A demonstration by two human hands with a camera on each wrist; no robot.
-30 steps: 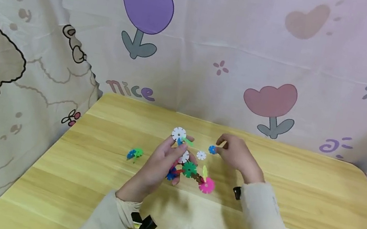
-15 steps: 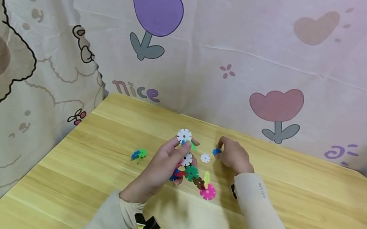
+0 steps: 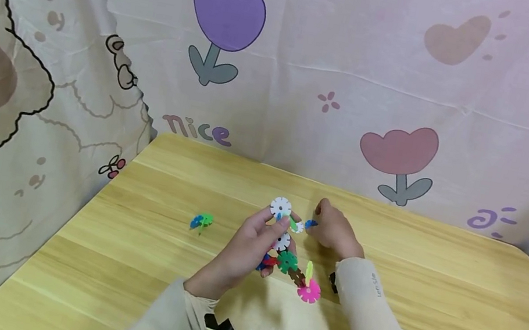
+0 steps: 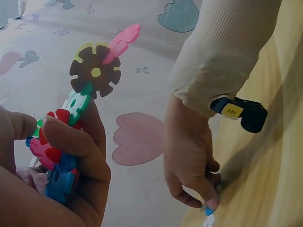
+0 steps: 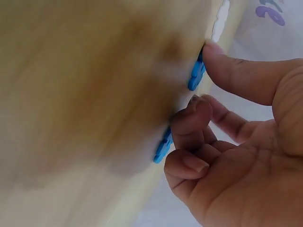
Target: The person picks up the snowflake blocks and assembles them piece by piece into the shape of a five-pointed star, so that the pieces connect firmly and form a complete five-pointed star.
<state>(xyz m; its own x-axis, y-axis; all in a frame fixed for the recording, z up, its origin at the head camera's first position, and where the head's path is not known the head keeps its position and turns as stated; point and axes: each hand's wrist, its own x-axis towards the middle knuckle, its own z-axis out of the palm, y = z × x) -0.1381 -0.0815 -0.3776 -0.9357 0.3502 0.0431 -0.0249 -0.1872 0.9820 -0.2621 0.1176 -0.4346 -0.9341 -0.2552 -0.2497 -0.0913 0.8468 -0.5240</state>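
My left hand (image 3: 248, 242) grips a chain of joined plastic snowflake building discs. A white disc (image 3: 280, 208) stands at its top, a green disc (image 3: 287, 262) further down, and a pink disc (image 3: 309, 291) at its lower end. The palm and thumb hide part of the chain. My right hand (image 3: 336, 232) is low over the table, its thumb tip at the end of a loose blue disc (image 5: 196, 75). Its fingers are loosely bent, apart from the thumb, beside a second blue disc (image 5: 163, 147).
A loose white disc (image 5: 220, 21) lies just past the right thumb. To the left on the wooden table (image 3: 131, 259) sits a small joined piece of blue and green discs (image 3: 202, 222). A printed cloth (image 3: 314, 32) hangs behind the table's back edge.
My left hand has moved right with the chain, closer to the loose white disc. My right hand stays near the blue discs and has turned slightly, its thumb now lower.
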